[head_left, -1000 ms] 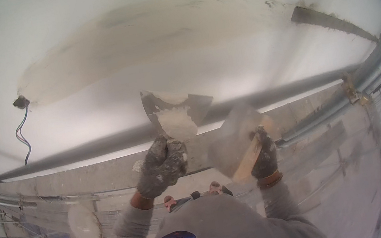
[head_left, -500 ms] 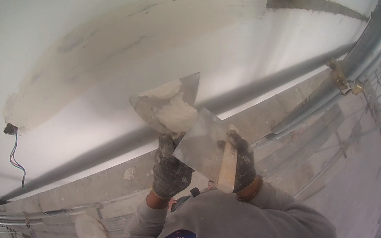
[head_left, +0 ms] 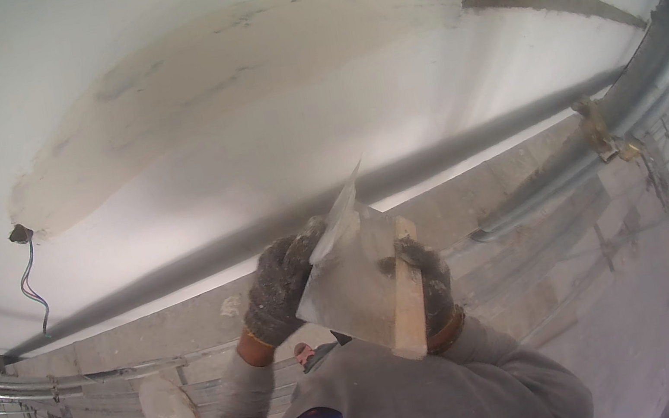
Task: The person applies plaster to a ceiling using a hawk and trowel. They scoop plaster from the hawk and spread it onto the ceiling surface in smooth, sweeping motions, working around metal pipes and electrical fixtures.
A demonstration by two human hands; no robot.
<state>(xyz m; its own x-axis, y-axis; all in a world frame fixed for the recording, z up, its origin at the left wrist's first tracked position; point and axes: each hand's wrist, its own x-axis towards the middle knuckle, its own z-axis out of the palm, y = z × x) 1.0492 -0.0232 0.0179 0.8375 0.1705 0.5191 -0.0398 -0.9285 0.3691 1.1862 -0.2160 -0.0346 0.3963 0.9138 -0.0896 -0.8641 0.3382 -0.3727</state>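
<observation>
My left hand (head_left: 279,286), in a dusty knit glove, is closed around a putty knife (head_left: 338,211); its handle is hidden in the glove. The blade is turned nearly edge-on, its tip pointing up and to the right. My right hand (head_left: 436,287), gloved too, grips a plastering trowel (head_left: 345,288) by a pale wooden bar handle (head_left: 408,307). The trowel's flat metal plate stands beside the knife blade. Their edges meet or overlap in view; contact is hard to tell. Above both hands, a long beige plaster patch (head_left: 188,114) stretches over the white surface.
Colored wires (head_left: 30,288) hang from a hole at the patch's left end. A dark slot (head_left: 546,0) is cut at the upper right, near a large metal pipe (head_left: 642,103). Below lie metal rails (head_left: 99,378), a round white piece (head_left: 168,408) and another person (head_left: 312,354).
My left hand has turned the putty knife from showing its putty-covered face to nearly edge-on, moving slightly left. The trowel has tilted more upright and come against or beside the knife.
</observation>
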